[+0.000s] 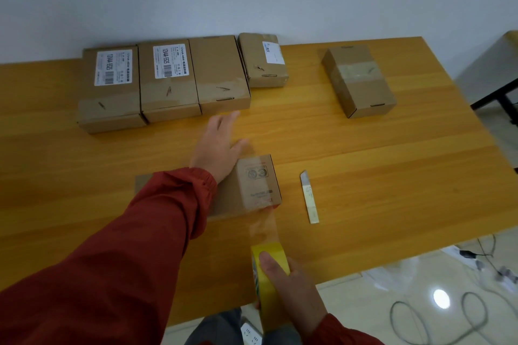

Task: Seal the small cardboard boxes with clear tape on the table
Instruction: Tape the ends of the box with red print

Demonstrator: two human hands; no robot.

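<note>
The right hand [291, 294] gripped the yellow tape roll [267, 260], a clear strip [263, 227] stretched taut to the small box [252, 185] just ahead. The left hand [218, 148], fingers spread, lay on that box, apparently pinning it against the pull.

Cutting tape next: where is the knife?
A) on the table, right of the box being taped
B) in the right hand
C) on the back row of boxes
A: the knife lies on the table right of the front box; the right hand holds the tape roll.
</note>
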